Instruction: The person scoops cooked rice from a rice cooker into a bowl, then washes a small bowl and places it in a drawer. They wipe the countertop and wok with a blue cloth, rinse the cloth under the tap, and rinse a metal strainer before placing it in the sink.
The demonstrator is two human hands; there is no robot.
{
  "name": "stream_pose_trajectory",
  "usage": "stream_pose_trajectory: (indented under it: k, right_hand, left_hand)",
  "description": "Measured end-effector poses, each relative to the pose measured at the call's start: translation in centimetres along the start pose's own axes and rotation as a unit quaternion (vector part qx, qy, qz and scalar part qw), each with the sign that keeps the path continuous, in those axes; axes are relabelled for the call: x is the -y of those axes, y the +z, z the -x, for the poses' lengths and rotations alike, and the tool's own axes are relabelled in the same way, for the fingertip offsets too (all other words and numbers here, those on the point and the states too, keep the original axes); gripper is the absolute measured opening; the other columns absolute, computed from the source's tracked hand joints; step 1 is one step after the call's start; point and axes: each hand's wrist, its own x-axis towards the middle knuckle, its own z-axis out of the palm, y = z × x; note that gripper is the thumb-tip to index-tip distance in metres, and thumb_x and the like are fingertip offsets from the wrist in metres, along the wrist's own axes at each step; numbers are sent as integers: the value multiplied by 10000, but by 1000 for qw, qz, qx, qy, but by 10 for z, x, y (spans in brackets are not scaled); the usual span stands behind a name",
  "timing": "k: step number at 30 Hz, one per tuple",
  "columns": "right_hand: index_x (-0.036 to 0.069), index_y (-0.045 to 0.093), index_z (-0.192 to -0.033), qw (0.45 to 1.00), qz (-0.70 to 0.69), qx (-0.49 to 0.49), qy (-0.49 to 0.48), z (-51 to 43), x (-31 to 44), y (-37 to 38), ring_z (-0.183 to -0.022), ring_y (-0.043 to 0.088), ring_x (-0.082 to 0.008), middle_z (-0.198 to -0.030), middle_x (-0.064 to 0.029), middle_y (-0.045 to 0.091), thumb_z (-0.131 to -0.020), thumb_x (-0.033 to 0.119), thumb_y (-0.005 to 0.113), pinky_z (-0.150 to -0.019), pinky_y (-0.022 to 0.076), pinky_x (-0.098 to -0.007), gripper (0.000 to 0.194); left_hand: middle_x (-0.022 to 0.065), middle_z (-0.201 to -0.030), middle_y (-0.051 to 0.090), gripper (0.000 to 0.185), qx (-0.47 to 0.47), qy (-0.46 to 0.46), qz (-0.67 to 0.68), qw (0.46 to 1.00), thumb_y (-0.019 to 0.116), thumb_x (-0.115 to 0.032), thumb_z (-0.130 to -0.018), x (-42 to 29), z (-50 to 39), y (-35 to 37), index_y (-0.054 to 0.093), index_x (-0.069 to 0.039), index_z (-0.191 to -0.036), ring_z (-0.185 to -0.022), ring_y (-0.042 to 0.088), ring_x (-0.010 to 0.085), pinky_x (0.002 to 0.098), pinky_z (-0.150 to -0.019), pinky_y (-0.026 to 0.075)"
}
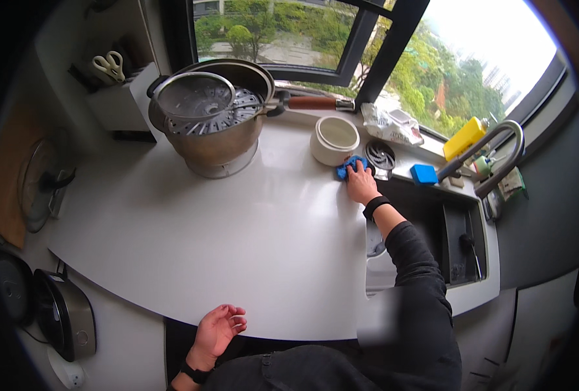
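Note:
My right hand [361,185] reaches across the white countertop [250,234] and presses a crumpled blue cloth [346,168] to its surface. The cloth lies right in front of a white round pot [336,141], near the sink's back left corner. Beside it is a dark round drain strainer [380,155] with a metal part below it. My left hand [219,328] hovers by the counter's front edge, fingers loosely curled and apart, holding nothing.
A large steel pot [221,144] with a steamer insert and mesh strainer stands at the back, a wooden handle [311,103] jutting right. On the right is the sink [416,210] with a curved faucet [507,146]. A blue sponge [424,174] rests behind it. A knife block [123,102] stands left.

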Motion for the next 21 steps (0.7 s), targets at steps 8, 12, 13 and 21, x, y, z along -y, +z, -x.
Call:
stream_pose_trajectory:
  k: [8, 12, 13, 21]
  right_hand:
    - [25, 646, -844, 986, 18, 164, -28, 97, 11, -68, -837, 596, -375, -982, -207, 565, -700, 107, 586, -738, 497, -434, 176]
    - [89, 690, -800, 955, 93, 283, -11, 108, -1, -107, -853, 610, -340, -881, -179, 605, -642, 72, 568, -730, 500, -412, 200]
    - [92, 688, -818, 978, 63, 198, -16, 106, -3, -109, -856, 607, -339, -891, -177, 606, -666, 70, 561, -739, 498, -412, 199]
    - [36, 500, -1199, 995, -13, 101, -18, 59, 94, -33, -1222, 375, -359, -1226, -215, 490, -752, 136, 547, -1041, 233, -480, 460]
  left_hand:
    - [136, -975, 590, 174, 30, 3, 10, 999, 475, -197, -891, -9, 6, -2, 552, -41, -895, -842, 585, 242, 367, -772, 487]
    - [119, -955, 599, 171, 25, 17, 5, 1000, 473, -202, -887, -17, 11, -9, 557, -53, -897, -829, 585, 249, 374, -763, 486]
    - [117, -955, 599, 172, 31, 16, 3, 999, 474, -203, -888, -19, 10, -10, 558, -53, -898, -830, 585, 248, 374, -763, 486]
    - [115, -959, 600, 180, 42, -5, 1, 999, 476, -210, -894, -16, 7, -14, 561, -52, -905, -846, 583, 242, 371, -776, 481]
